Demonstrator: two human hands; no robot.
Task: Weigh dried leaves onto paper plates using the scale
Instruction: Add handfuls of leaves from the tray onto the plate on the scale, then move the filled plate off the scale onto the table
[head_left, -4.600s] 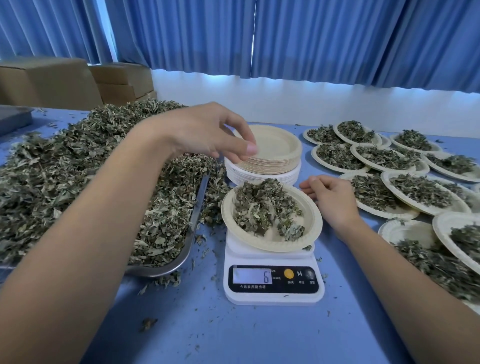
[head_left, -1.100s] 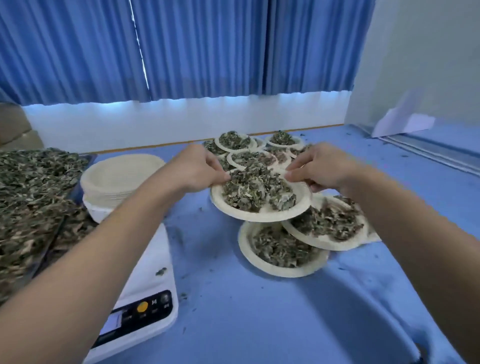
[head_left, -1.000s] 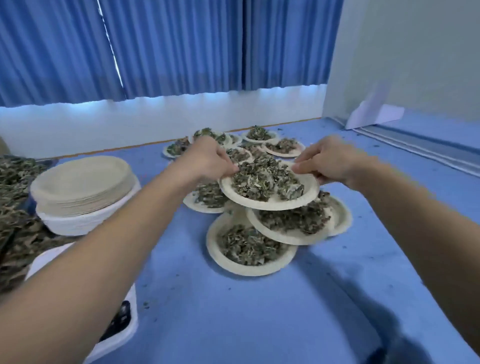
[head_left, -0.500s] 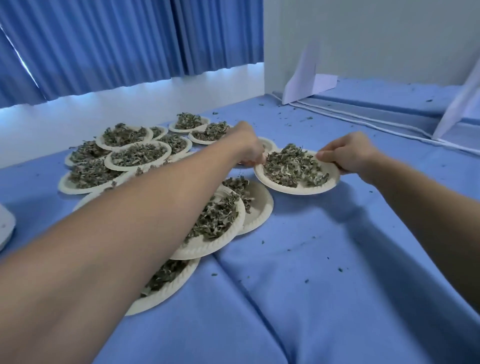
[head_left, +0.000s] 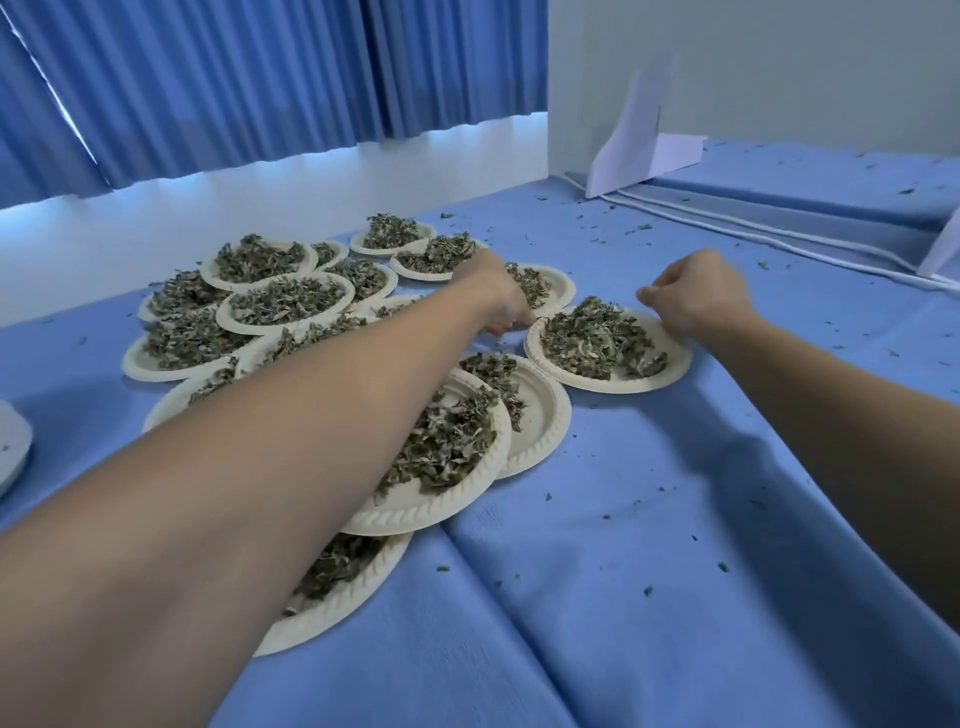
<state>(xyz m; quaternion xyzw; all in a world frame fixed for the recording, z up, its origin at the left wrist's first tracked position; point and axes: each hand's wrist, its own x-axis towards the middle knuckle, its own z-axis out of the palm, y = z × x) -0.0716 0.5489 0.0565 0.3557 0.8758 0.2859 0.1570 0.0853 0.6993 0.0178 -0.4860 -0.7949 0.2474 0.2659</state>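
Note:
The paper plate (head_left: 652, 382) heaped with dried leaves (head_left: 597, 338) lies flat on the blue cloth, to the right of the other filled plates. My left hand (head_left: 498, 299) reaches over those plates, and its fingertips pinch this plate's left rim. My right hand (head_left: 698, 296) is at the plate's far right rim with its fingers curled. Whether it still holds the rim does not show. The scale's display and the leaf pile are out of view.
Several filled paper plates (head_left: 291, 304) overlap in a cluster on the left, some under my left forearm. A white rounded edge (head_left: 13, 447) shows at the far left. White cables (head_left: 753, 231) and folded paper cards (head_left: 639, 140) lie at the back right. Leaf crumbs dot the blue cloth (head_left: 649, 597).
Both hands lifted the filled plate off the scale, carried it right, and lowered it onto the cloth beside the other plates. The view swung right, leaving the scale behind.

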